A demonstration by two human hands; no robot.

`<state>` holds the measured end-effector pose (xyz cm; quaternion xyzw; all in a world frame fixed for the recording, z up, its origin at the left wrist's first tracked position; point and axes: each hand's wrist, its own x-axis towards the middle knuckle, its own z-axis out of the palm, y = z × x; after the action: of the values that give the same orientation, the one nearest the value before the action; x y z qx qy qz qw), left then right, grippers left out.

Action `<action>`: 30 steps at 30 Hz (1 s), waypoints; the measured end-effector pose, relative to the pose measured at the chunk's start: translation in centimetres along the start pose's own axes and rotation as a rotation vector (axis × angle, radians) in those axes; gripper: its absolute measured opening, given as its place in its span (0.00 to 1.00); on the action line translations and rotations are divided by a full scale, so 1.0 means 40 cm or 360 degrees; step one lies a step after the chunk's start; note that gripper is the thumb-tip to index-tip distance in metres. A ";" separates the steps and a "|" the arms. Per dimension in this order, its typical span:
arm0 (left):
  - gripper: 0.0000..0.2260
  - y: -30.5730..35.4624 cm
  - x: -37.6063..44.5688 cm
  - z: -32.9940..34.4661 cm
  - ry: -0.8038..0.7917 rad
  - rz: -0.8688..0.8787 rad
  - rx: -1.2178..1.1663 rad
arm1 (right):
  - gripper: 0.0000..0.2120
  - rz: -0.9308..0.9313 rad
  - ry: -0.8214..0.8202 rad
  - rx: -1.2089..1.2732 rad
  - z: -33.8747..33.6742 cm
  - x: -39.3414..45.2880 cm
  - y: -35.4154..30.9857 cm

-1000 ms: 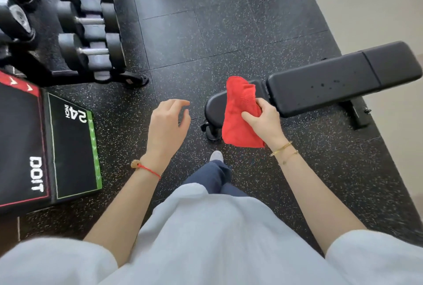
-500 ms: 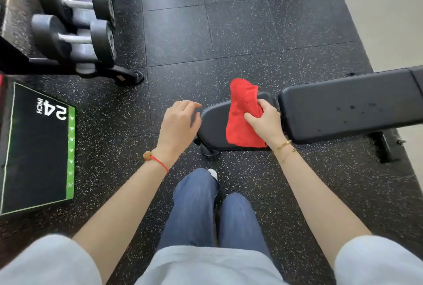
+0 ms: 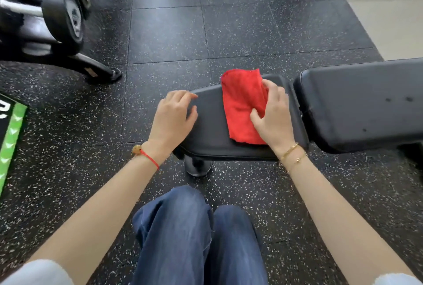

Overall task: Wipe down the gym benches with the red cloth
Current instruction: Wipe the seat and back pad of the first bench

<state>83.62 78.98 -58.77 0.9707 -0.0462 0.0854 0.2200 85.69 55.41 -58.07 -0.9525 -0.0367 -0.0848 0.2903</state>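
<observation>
A black padded gym bench lies across the middle of the head view, with a small seat pad point(image 3: 210, 129) at its left end and a long back pad point(image 3: 366, 101) running off to the right. The red cloth point(image 3: 242, 104) lies flat on the seat pad. My right hand point(image 3: 272, 115) presses on the cloth's right side, thumb and fingers spread over it. My left hand point(image 3: 174, 117) rests on the seat pad's left end with loosely bent fingers and holds nothing.
A dumbbell rack point(image 3: 59, 21) with black dumbbells stands at the far left, its foot point(image 3: 98, 72) reaching toward the bench. A black box with a green edge point(image 3: 11, 138) sits at the left. My knees in blue jeans point(image 3: 194, 234) are just before the bench. Speckled black floor mats lie all around.
I have come closer and lower to the bench. The cloth, held up over the seat pad before, now lies flat on it under my right hand. My left hand has settled on the pad's end.
</observation>
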 end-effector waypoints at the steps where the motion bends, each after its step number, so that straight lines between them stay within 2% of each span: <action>1: 0.13 -0.007 0.005 0.020 0.0020 -0.0007 0.0004 | 0.32 -0.0071 0.0103 -0.0193 0.008 0.000 0.007; 3: 0.14 -0.015 0.013 0.051 0.0058 -0.0048 -0.0002 | 0.31 -0.0270 0.0129 -0.0428 0.030 0.000 0.008; 6: 0.16 -0.018 0.014 0.085 0.0101 -0.0108 -0.0003 | 0.26 -0.0375 -0.0302 -0.0534 0.076 -0.001 -0.004; 8: 0.16 -0.016 0.010 0.103 0.0126 -0.0122 0.0005 | 0.26 -0.0326 -0.0442 -0.0651 0.101 -0.003 -0.001; 11: 0.15 -0.017 0.005 0.124 0.0195 -0.0124 0.0023 | 0.26 -0.0406 -0.0359 -0.0718 0.102 -0.023 0.020; 14: 0.14 -0.021 -0.001 0.140 0.0269 -0.0131 0.0025 | 0.26 -0.0457 -0.0290 -0.0622 0.075 -0.054 0.071; 18: 0.14 -0.014 -0.006 0.151 0.0331 -0.0154 0.0012 | 0.25 -0.0289 -0.0318 -0.0611 0.044 0.006 0.130; 21: 0.14 -0.011 -0.005 0.153 0.0370 -0.0172 0.0004 | 0.25 -0.0182 -0.0342 -0.0629 0.069 0.078 0.089; 27: 0.13 -0.016 -0.004 0.159 0.0412 -0.0189 -0.0037 | 0.25 -0.0581 -0.0418 -0.0622 0.106 -0.038 0.023; 30: 0.14 -0.021 -0.003 0.163 0.0427 -0.0181 -0.0046 | 0.26 -0.0559 -0.0400 -0.0572 0.060 -0.061 0.091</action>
<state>84.56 76.90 -64.96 0.9483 0.0375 0.2010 0.2427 84.07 53.68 -62.47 -0.9708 -0.2214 -0.0201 0.0907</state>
